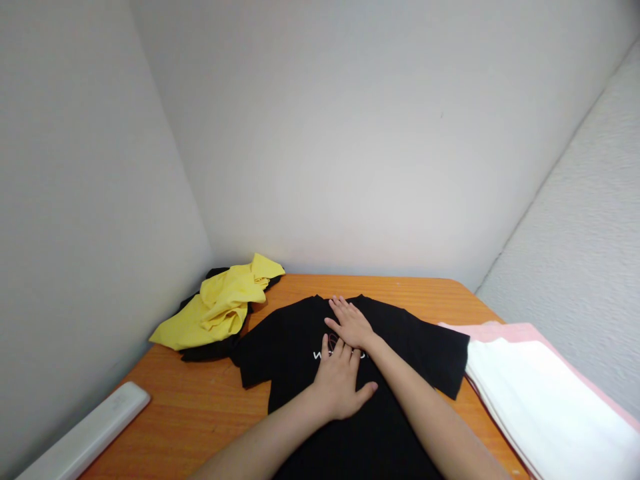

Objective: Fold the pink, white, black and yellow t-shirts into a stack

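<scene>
A black T-shirt (295,333) lies spread out on the wooden table (200,413), neck toward the wall and sleeves out to both sides. White lettering and a small reddish print show on its chest, partly covered by my fingers. My left hand (340,383) rests flat on the chest, fingers spread and thumb pointing right. Just beyond it, my right hand (351,325) lies flat below the neckline with its fingers stretched toward the collar. Both palms touch the cloth, and neither hand grips it.
Crumpled yellow cloth (225,300) sits on black cloth (200,353) at the back left. White folded cloth (530,393) over pink cloth (515,331) lies at the right edge. A long white object (95,427) is at the front left. Walls (340,167) enclose the table.
</scene>
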Available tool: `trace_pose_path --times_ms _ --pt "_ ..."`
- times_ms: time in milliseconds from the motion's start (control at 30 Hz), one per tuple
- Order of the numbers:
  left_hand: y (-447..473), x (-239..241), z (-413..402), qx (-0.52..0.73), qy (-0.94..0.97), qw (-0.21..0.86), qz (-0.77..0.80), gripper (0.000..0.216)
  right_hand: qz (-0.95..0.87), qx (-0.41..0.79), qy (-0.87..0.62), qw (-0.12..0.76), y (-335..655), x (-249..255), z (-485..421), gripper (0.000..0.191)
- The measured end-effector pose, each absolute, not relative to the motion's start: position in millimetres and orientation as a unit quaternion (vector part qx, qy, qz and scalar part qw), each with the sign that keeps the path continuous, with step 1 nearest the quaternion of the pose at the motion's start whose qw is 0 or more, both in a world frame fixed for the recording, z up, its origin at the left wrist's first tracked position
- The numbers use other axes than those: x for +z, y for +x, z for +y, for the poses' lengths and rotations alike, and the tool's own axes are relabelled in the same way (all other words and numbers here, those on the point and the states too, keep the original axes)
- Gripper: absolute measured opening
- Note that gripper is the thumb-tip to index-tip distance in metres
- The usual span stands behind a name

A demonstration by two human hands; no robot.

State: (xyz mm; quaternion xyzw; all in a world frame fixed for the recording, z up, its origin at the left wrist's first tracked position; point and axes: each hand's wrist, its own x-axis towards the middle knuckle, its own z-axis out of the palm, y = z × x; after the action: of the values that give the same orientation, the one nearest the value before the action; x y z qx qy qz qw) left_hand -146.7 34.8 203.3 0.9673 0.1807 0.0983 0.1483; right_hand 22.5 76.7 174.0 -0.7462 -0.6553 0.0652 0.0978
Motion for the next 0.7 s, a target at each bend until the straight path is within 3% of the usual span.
trace_pose_path --times_ms 267,433,700 --pt "-148 201 32 0.115 0.972 0.123 0.166 0.071 -0.655 0.041 -0.740 0.148 23 170 72 0.066" --pt "-149 203 35 0.105 0.977 0.113 0.149 0.062 -0.628 -0.058 -0.741 0.228 20 180 56 0.060" --pt "-212 209 43 0.088 0.956 0.052 0.275 0.050 -0.593 -0.045 -0.787 0.166 -9 196 -29 0.076"
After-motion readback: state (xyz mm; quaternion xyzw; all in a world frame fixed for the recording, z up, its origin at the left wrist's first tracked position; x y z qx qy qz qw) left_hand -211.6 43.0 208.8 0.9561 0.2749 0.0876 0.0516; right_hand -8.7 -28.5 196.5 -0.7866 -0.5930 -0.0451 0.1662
